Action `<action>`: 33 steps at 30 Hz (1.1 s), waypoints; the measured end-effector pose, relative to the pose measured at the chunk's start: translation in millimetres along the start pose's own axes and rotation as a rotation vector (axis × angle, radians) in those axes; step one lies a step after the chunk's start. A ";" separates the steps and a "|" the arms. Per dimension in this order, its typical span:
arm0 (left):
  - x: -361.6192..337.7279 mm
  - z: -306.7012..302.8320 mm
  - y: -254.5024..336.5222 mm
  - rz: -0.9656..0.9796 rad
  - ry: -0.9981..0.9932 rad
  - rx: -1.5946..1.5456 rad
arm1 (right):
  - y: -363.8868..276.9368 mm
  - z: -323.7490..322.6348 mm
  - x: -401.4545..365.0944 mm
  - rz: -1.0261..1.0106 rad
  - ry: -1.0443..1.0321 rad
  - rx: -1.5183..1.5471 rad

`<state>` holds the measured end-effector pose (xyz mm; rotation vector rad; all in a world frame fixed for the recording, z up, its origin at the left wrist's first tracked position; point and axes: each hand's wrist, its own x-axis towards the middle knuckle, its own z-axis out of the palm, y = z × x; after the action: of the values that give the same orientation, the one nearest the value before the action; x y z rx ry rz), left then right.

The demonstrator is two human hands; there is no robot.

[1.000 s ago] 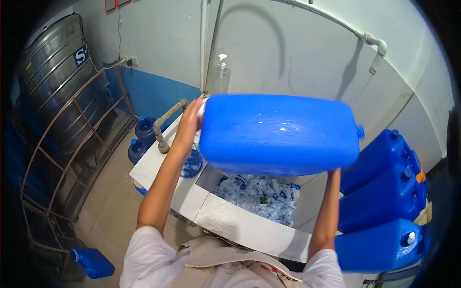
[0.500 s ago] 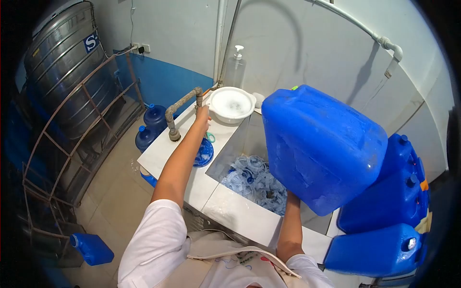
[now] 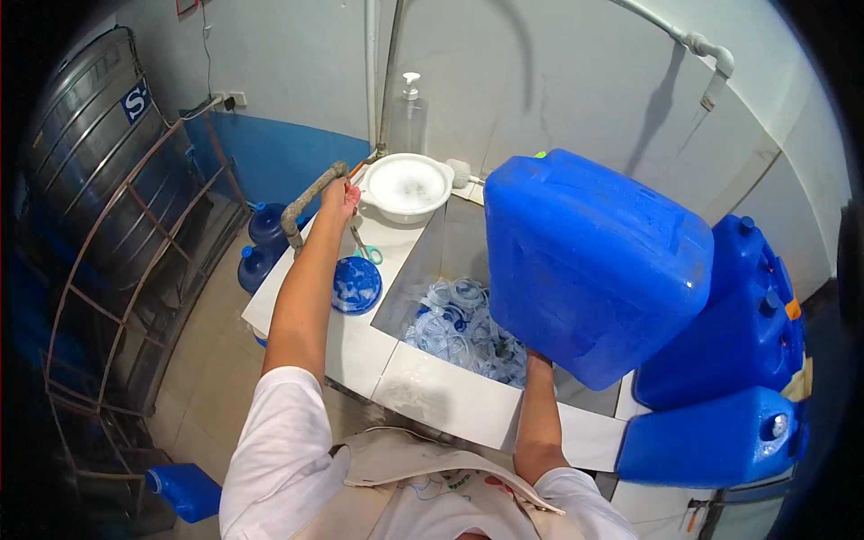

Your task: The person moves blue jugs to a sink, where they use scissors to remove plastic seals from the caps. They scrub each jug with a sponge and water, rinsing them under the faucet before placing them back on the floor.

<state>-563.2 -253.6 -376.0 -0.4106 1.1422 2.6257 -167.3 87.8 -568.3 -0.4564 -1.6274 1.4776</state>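
My left hand (image 3: 338, 198) is at the near end of a weathered bent pipe (image 3: 310, 193), its fingers curled round the pipe end; the exact part gripped is hidden. A large blue jerrycan (image 3: 594, 270) is tilted over the sink (image 3: 427, 243). My right hand (image 3: 538, 362) supports it from below, the fingers mostly hidden behind it. Beside my left hand stands a white basin (image 3: 407, 211) of sudsy water. Teal-handled scissors (image 3: 367, 253) and a soapy blue round lid (image 3: 356, 286) lie nearby. Clear and bluish plastic pieces (image 3: 463, 328) fill the sink's bottom.
Several blue jerrycans (image 3: 706, 441) stand at the right. A pump bottle (image 3: 410, 121) and a white brush (image 3: 459, 173) are by the wall. Blue water bottles (image 3: 266, 225), a small blue container (image 3: 184, 490), a metal rack (image 3: 108, 324) and a steel tank (image 3: 85, 135) are at left.
The view has shifted, moving most things left in the picture. My left hand stays at the pipe end, its fingers more curled. The jerrycan remains tilted over the sink on my right hand.
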 end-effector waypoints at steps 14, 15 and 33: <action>1.1 -12.4 -20.5 0.347 0.070 0.679 | -0.5 -13.9 -2.5 -0.002 -0.001 -0.021; 12.0 -16.3 -24.1 0.431 0.094 0.828 | -0.6 -13.6 -2.8 -0.002 -0.002 -0.019; -77.2 0.6 -15.4 0.722 -0.060 1.562 | -3.2 -12.6 -2.9 0.000 -0.014 -0.021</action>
<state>-486.4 -251.7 -358.9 0.4768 3.0748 1.2098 -154.9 92.6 -567.3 -0.4589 -1.6554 1.4677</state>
